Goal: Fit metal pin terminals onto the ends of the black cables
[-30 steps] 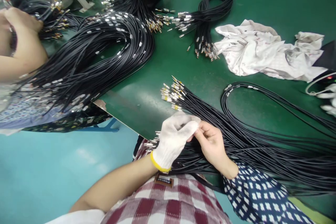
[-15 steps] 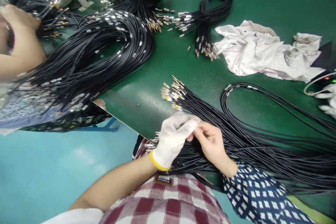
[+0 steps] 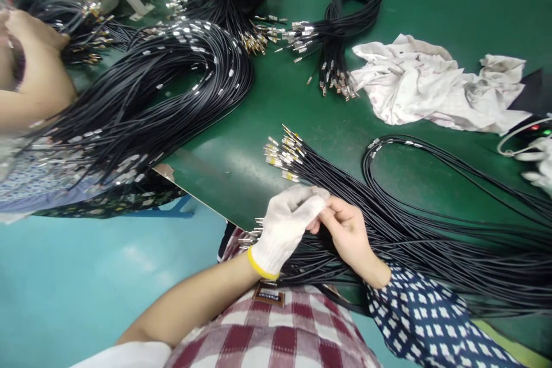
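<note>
My left hand (image 3: pixel 287 221), in a white knit glove with a yellow cuff, is closed with its fingertips pinched together. My right hand (image 3: pixel 347 230), bare, meets it fingertip to fingertip in a pinch of its own. Whatever lies between the fingers is too small and covered to name. Under and behind both hands runs a thick bundle of black cables (image 3: pixel 414 224). Its silver and yellow-marked connector ends (image 3: pixel 287 152) fan out beyond my left hand. More metal cable ends (image 3: pixel 254 233) stick out beside the glove's wrist.
A large looped cable bundle (image 3: pixel 207 69) hangs over the table edge at left, near a co-worker's arm (image 3: pixel 41 69). Two coiled bundles, one the far right coil (image 3: pixel 357 0), lie at the back of the green table (image 3: pixel 302 103). A crumpled white cloth (image 3: pixel 431 86) lies right.
Almost nothing differs. Both hands keep the same pinch with only a slight shift of the fingers, and the cables stay where they were.
</note>
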The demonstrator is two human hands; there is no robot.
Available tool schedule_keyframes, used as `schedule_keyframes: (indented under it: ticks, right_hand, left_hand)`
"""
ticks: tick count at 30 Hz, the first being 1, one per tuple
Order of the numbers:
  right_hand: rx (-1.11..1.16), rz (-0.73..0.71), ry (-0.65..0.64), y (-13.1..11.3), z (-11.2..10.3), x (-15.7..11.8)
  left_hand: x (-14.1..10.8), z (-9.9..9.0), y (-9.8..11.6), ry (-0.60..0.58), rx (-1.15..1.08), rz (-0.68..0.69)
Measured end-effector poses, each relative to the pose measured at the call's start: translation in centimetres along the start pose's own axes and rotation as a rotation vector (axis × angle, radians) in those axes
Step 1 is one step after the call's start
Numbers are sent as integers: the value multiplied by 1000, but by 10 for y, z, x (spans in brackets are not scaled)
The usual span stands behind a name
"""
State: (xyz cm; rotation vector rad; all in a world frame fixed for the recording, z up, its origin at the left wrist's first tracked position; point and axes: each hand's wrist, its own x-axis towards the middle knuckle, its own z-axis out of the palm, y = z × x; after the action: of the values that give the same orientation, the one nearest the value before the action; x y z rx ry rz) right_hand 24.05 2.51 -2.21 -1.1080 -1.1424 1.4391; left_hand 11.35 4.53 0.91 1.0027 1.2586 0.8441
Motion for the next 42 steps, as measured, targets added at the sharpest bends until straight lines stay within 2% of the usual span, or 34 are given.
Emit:
schedule_keyframes:
  ticks: [2,5,7,11,16,20,24,31,42]
  right_hand:
    - [-19,8,-13,-1,0,0]
    - [-99,-15,-61,-3,-1,-1]
    - [-144,-43,-100,-3,-1,-2]
    - [-179,-47,-147,-5,2,-2]
    - [-126,22,-89,-6,10,2]
    - [-76,74,-78,-5,12,4]
    - [-81,43,-67,-4,11,5]
    - [-95,21,-30,-3,12,5]
    - [-235,-48,21,-7,13,4]
  left_hand:
    - [0,-6,0,7,9,-30]
    - [1,-20,-2,110,-7,-16]
    - [1,-29,-3,139,-20,-3]
    - [-2,-38,-2,68,-23,-23]
    - [1,-40,-2,-22,-121,-22]
    - [9,-43,-4,-156,-195,-31]
    - [14,-47,-3,-270,-265,-47]
    - [14,-47,-4,-273,-267,-69]
    - [14,-48,-7,-263,-223,-73]
